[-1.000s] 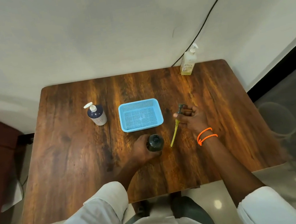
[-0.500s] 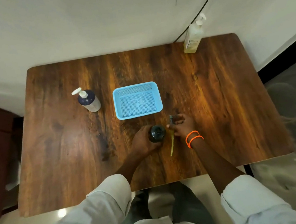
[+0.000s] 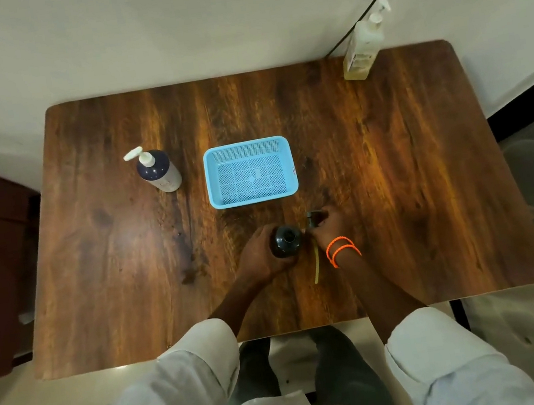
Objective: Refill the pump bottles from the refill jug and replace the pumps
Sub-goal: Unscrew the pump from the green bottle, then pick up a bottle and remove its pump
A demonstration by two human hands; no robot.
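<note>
Left hand [image 3: 259, 255] wrapped round dark bottle [image 3: 286, 240], upright on table [image 3: 411, 180] near front edge, neck open. Right hand [image 3: 330, 227] just beside, fingers pinching removed pump [image 3: 313, 219]; yellow tube [image 3: 316, 266] trails toward person. Blue basket [image 3: 220, 178] behind.

We can read no text anywhere: the label on the yellow pump bottle [image 3: 361, 53] (far right corner) is too blurred.

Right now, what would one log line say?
left hand: holds open dark bottle | right hand: holds pump beside it | basket: empty
</note>
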